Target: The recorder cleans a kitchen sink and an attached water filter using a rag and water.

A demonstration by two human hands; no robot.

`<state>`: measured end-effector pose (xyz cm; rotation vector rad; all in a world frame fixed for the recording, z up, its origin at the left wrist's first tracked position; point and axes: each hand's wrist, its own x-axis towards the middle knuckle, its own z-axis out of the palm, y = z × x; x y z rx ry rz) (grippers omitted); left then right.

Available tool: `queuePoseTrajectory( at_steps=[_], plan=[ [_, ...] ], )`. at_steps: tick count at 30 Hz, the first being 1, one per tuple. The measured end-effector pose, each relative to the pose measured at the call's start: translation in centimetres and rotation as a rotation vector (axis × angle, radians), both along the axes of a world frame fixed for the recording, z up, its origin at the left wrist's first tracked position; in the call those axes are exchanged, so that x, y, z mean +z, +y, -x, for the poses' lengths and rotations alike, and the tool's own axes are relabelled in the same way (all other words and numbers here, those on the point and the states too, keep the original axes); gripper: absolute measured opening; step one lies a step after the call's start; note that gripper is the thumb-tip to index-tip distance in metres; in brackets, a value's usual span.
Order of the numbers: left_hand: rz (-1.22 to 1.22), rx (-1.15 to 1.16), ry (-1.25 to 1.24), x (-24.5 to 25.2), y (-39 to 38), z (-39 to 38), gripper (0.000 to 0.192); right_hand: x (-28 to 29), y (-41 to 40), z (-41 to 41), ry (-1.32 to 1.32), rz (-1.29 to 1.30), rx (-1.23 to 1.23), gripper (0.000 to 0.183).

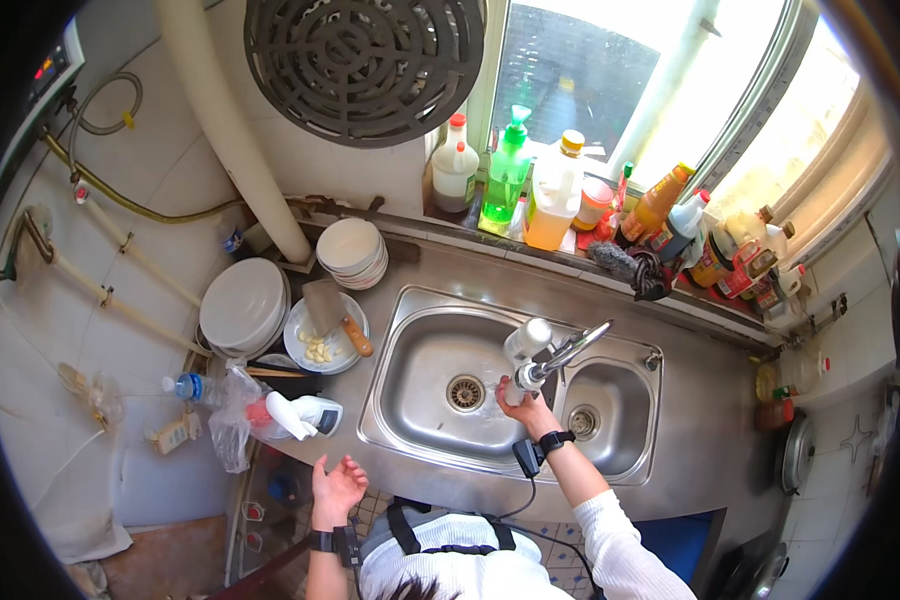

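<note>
My right hand [523,405] is raised over the stainless-steel double sink [450,456], at the outlet of the faucet with a white filter [529,339]. Whether its fingers close on the outlet is hidden. My left hand [337,484] hovers palm up in front of the counter edge, fingers loosely curled, with nothing in it. A white spray bottle [316,416] lies tilted on the counter beyond it. Further back, a cleaver with a wooden handle [356,336] rests across a plate holding peeled garlic cloves [319,349].
Stacked plates [244,304] and bowls [351,247] stand at the back left. A plastic bag [232,420] and a water bottle [189,386] lie beside the spray bottle. Along the window sill stand several bottles, including a green pump bottle [504,180], and a dark cloth [649,274] hangs over its edge.
</note>
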<state>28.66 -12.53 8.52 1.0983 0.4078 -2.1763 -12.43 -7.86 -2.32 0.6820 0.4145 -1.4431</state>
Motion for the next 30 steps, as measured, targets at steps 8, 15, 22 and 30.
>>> queuePoseTrajectory(
  at_steps=[8, 15, 22, 30],
  plan=[
    [-0.002, 0.022, 0.008, -0.7, 0.2, -1.0, 0.046, -1.4, 4.4, 5.5, 0.462, -0.162, -0.169, 0.008],
    [0.014, -0.050, -0.006, 0.2, -0.6, 0.0, 0.043, 2.5, 3.3, 7.2, 0.499, -0.116, -0.192, 0.007],
    [0.038, -0.078, 0.009, -0.1, -0.8, 0.7, 0.040, 3.9, 2.1, 2.0, 0.456, -0.263, 0.074, 0.035],
    [0.003, -0.043, 0.108, -0.7, -0.5, 0.1, 0.037, 2.4, 0.0, -1.5, 0.181, -0.158, 0.206, 0.037]
  ],
)
